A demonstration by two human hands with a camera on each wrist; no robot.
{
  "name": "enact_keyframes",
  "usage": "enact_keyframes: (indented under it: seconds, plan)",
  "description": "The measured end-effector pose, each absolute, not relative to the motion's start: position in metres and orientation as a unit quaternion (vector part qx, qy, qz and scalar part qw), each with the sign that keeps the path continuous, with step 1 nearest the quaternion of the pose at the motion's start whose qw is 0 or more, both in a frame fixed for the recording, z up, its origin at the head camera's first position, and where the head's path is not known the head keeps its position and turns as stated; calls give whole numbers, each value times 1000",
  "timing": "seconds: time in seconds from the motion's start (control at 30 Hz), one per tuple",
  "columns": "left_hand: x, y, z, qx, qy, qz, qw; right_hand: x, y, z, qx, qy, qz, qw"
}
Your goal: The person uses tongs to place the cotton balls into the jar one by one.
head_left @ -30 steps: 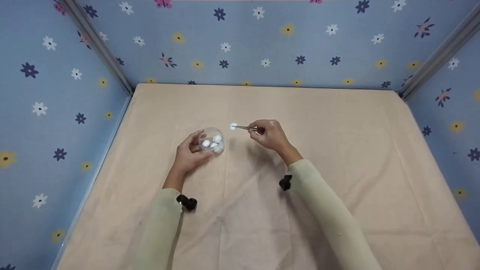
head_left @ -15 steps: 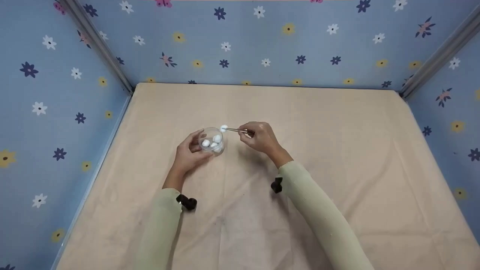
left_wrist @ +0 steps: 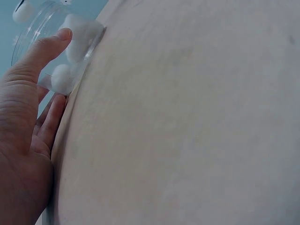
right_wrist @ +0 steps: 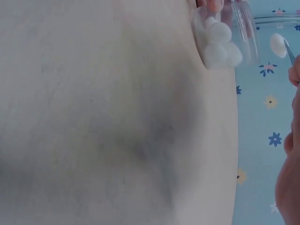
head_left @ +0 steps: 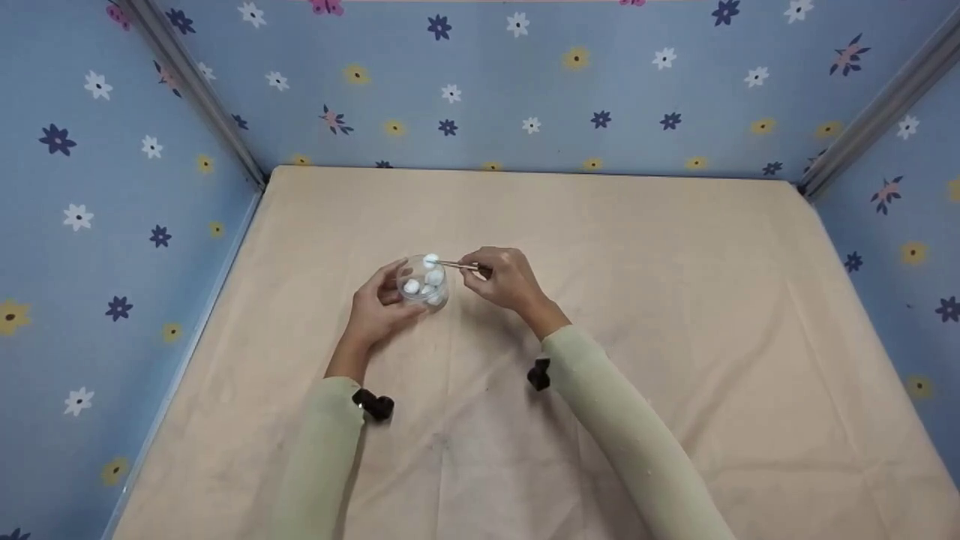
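Note:
My left hand (head_left: 376,313) grips a clear plastic jar (head_left: 417,271) from its left side, thumb along the near wall. Several white cotton balls (head_left: 412,286) lie in the bottom of the jar, which stands on the cloth. From the right, my right hand (head_left: 504,276) pinches metal tweezers (head_left: 455,265). Their tips hold another cotton ball (right_wrist: 278,45) over the jar's mouth, above the rim in both wrist views. In the left wrist view this raised cotton ball (left_wrist: 22,10) shows at the top left corner, beyond the jar.
A beige cloth (head_left: 637,315) with creases covers the table. Blue panels (head_left: 517,82) with flower prints close off the back and both sides, with grey metal posts (head_left: 202,97) at the corners. Small black cameras (head_left: 375,406) sit on both sleeves.
My right hand has moved left with the tweezers, bringing the held cotton ball from beside the jar to over its mouth. My left hand and the jar have stayed in place.

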State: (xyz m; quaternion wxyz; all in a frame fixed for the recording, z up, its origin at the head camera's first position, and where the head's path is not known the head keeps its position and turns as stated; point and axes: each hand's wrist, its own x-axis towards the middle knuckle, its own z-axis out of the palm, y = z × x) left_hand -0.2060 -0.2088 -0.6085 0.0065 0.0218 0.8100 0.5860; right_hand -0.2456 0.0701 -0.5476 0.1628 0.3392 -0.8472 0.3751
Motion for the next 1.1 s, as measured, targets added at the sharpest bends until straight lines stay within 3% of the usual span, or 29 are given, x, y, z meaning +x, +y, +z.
enact_keyframes:
  seconds: [0.4,1.1]
  plan:
    - [-206,-210,-606,26,807,590,10,-244,67,-551,341,-844,382,160]
    - [-205,-208,-607,26,806,592,7,-241,74,-545,333,-846,404,104]
